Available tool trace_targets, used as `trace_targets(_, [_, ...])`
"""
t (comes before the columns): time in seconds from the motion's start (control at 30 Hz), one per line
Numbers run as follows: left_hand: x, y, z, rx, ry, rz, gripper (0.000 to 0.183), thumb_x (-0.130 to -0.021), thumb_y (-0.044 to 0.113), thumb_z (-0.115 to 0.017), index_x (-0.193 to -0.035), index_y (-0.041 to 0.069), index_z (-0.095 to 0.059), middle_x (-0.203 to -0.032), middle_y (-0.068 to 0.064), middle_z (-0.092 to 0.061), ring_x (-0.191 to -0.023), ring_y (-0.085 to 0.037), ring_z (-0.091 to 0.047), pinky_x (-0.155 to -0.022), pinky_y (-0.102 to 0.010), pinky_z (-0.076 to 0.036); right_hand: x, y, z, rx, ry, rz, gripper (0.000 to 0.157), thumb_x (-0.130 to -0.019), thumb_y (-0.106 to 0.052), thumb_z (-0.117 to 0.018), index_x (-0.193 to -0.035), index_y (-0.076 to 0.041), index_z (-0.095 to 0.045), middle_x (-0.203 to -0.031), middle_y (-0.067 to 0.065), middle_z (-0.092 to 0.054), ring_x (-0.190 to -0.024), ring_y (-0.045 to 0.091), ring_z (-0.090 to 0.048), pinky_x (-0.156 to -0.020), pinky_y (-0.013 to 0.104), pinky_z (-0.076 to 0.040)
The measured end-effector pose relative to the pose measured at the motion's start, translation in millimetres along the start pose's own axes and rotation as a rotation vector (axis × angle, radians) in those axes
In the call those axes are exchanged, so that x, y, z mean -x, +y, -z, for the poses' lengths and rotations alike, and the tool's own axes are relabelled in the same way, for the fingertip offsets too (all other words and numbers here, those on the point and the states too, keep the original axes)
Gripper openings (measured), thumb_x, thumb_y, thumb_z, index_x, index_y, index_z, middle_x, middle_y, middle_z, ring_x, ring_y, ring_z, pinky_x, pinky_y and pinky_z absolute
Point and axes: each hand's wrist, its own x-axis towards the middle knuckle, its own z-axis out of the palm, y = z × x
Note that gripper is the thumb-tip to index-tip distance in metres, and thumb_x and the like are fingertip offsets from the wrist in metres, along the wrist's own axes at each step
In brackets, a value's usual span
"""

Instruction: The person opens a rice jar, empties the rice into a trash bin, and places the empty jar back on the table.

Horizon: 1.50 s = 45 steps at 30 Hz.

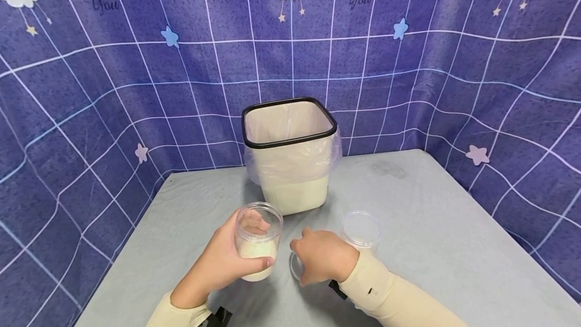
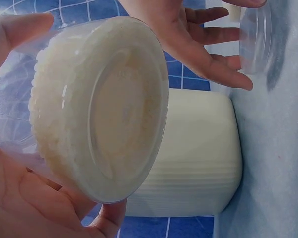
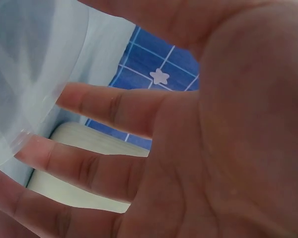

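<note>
A clear plastic jar (image 1: 256,247), partly filled with what looks like white rice, is gripped around its side by my left hand (image 1: 221,257). It has no lid on, and its open mouth points up toward the head camera. The left wrist view shows its round base (image 2: 126,114) tilted toward that camera. With fingers spread around the rim, my right hand (image 1: 324,255) holds a clear round lid (image 2: 256,42) close over the table. Most of the lid is hidden under the right hand in the head view.
Behind both hands stands a cream trash bin (image 1: 297,196) with a black rim and a clear liner bag. A second clear jar (image 1: 361,227) is just beyond the right wrist, partly covered by it. Grey cloth covers the table (image 1: 422,226); a blue gridded curtain (image 1: 218,59) surrounds it.
</note>
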Motion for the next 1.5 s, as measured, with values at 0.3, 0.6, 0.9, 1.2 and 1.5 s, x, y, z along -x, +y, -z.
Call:
trace_targets(0.3, [1.5,-1.2,-1.4,-0.008,0.010,-0.006,0.073,-0.066,0.024,-0.097,-0.126,0.016,-0.055,-0.120,-0.002,-0.069,-0.112,-0.018,-0.067,-0.098,-0.026,-0.051,-1.1,-1.9,-2.7,0.026,-0.010,-0.009,0.063,-0.062,-0.051,-0.094,-0.107,-0.016,-0.067,-0.087,-0.002,-0.063,-0.074,0.013,-0.060,-0.061,0.034,-0.054])
trace_targets(0.6, [1.5,-1.9,-2.5,-0.014,0.013,-0.007,0.074,-0.067,0.024,-0.097,-0.127,0.018,-0.055,-0.120,0.001,-0.069,-0.112,-0.018,-0.067,-0.097,-0.026,-0.051,0.2,-3.8,-5.5,0.066,0.004,-0.018,0.063,-0.060,-0.053,-0.095,-0.105,-0.017,-0.068,-0.087,-0.002,-0.064,-0.074,0.013,-0.061,-0.058,0.035,-0.054])
trace_targets(0.9, [2.2,-1.9,-0.2,-0.034,0.029,-0.017,0.073,-0.067,0.025,-0.097,-0.126,0.017,-0.055,-0.119,0.001,-0.070,-0.112,-0.016,-0.067,-0.098,-0.023,-0.049,-2.3,-9.0,-10.9,0.101,0.037,-0.017,0.062,-0.055,-0.052,-0.098,-0.096,-0.018,-0.066,-0.079,-0.003,-0.063,-0.068,0.013,-0.061,-0.055,0.034,-0.053])
trace_targets(1.2, [-0.6,-0.8,5.9,-0.077,0.066,-0.008,0.073,-0.067,0.028,-0.098,-0.125,0.019,-0.055,-0.117,0.007,-0.071,-0.110,-0.015,-0.067,-0.096,-0.023,-0.049,-7.3,-12.1,-13.8,0.105,0.067,0.004,0.048,-0.050,-0.047,-0.102,-0.068,-0.024,-0.063,-0.064,-0.011,-0.059,-0.061,0.010,-0.059,-0.056,0.033,-0.054])
trace_targets(1.5, [-8.6,8.7,17.4,-0.095,0.152,0.040,0.075,-0.067,0.027,-0.098,-0.128,0.019,-0.054,-0.117,0.009,-0.070,-0.110,-0.014,-0.066,-0.091,-0.024,-0.052,-9.2,-12.4,-14.1,0.094,0.047,-0.017,0.050,-0.050,-0.049,-0.101,-0.062,-0.025,-0.059,-0.060,-0.011,-0.056,-0.058,0.009,-0.056,-0.052,0.033,-0.052])
